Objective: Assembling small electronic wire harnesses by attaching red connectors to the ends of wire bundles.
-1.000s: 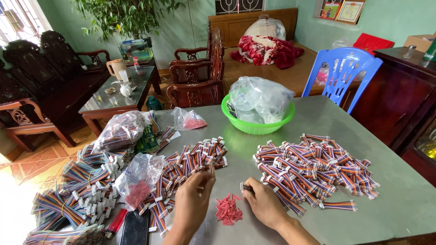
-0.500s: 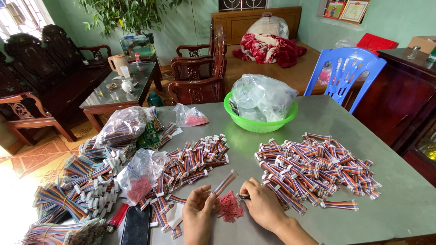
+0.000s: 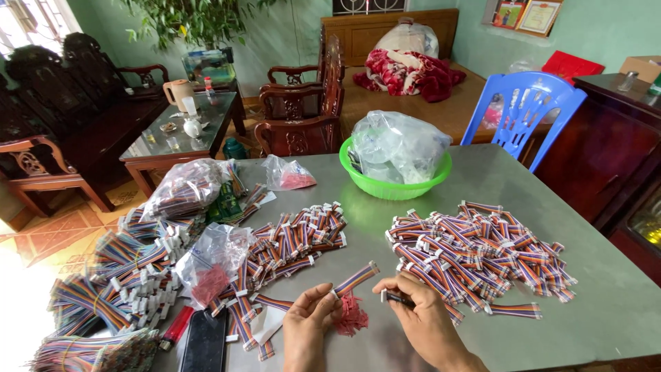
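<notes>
Grey, smooth metal forms the top of the bench (image 3: 523, 200), and both hands work at its near edge. The left hand (image 3: 310, 327) is closed in a pinch, thumb and fingertips gripping one end of a short multicoloured ribbon cable with white end connectors (image 3: 354, 279); the cable slants up and away so its free end stays clear of the bench. The right hand (image 3: 423, 320) is curled shut around a small dark part with a pale tip (image 3: 394, 297), pointed toward the left hand; what the part is cannot be told. Between the hands, directly on the bench, lies a small heap of thin red ties (image 3: 352, 317), within immediate reach of both. To the right sits a loose pile of like ribbon cables (image 3: 482, 251); a second pile (image 3: 296, 238) lies left of centre, which keeps two lots apart. A clear plastic bag holding red pieces (image 3: 213, 265) rests beside the left pile. Toward the far edge stands a green plastic bowl (image 3: 392, 187) filled with crumpled clear bags.
</notes>
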